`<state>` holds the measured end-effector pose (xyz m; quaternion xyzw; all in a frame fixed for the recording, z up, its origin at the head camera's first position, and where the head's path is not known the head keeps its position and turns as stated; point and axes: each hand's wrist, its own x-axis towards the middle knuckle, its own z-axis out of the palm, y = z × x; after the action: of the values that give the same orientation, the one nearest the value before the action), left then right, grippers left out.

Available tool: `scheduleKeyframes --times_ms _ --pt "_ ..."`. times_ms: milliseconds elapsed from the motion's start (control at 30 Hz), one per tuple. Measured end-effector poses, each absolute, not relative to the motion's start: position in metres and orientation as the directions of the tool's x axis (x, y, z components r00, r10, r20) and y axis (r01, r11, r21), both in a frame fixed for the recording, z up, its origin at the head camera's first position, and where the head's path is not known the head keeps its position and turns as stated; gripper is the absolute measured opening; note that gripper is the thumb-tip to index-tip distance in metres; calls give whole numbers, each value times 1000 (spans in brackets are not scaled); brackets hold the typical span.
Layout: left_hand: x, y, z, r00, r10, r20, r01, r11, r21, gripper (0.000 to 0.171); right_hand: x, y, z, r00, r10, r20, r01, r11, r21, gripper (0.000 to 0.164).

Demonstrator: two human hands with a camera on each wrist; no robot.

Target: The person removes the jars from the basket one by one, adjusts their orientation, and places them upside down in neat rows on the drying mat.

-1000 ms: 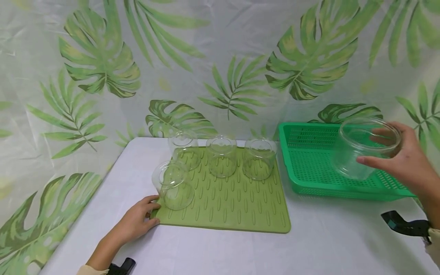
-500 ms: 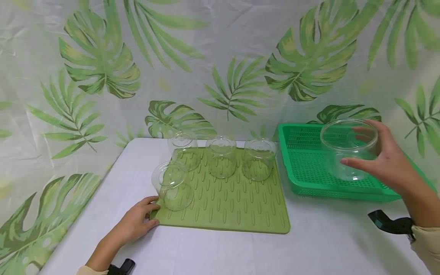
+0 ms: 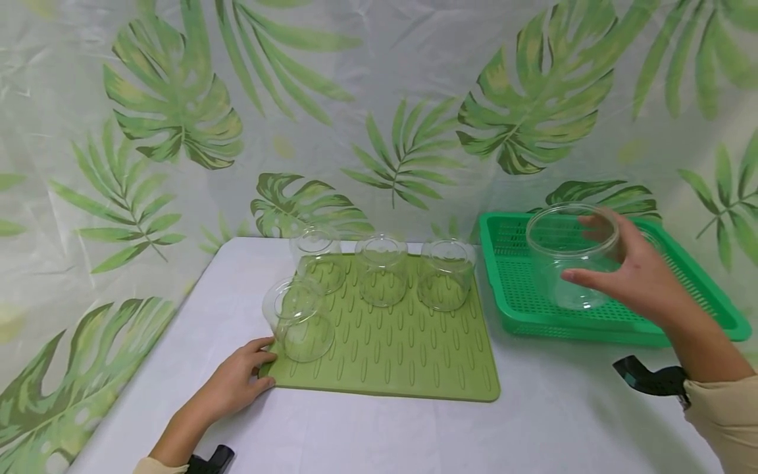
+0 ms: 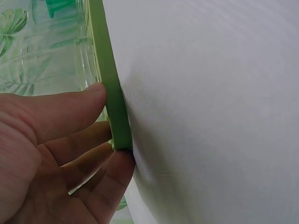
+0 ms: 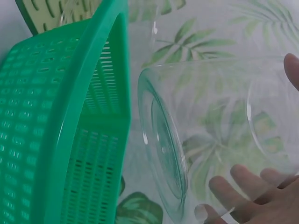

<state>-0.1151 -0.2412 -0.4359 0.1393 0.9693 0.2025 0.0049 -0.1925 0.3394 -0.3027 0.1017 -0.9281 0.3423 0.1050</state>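
My right hand [image 3: 636,270] grips a clear glass jar [image 3: 568,263] around its side, thumb in front and fingers behind. It holds the jar above the green basket [image 3: 509,319]. In the right wrist view, fingers spread along the jar [image 5: 210,126]. At the green ribbed mat [image 3: 408,355], my left hand [image 3: 237,375] pinches the front left corner. The left wrist view shows its thumb on the mat's edge [image 4: 112,93] and other fingers around the corner. Several clear jars stand on the mat; the closest to my left hand is the front left jar [image 3: 304,322].
Three jars line the mat's back: the left one [image 3: 320,260], the middle one [image 3: 381,270] and the right one [image 3: 447,273]. A clear rim [image 3: 654,240] shows in the basket behind my right hand. A leaf-print cloth [image 3: 403,145] hangs behind the white table [image 3: 379,434].
My right hand has moved left across the basket with the jar, which has become more upright. The left hand and the jars on the mat have stayed put.
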Motion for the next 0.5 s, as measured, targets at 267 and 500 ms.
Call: scheduleKeyframes --times_ms 267,500 --pt "-115 -241 -437 -962 266 51 264 880 396 37 -192 333 -302 -962 -139 234 -258 740 -621 101" --pt "-115 -240 -437 -963 264 49 262 884 388 36 -194 326 -303 -964 -143 222 -254 736 -628 103"
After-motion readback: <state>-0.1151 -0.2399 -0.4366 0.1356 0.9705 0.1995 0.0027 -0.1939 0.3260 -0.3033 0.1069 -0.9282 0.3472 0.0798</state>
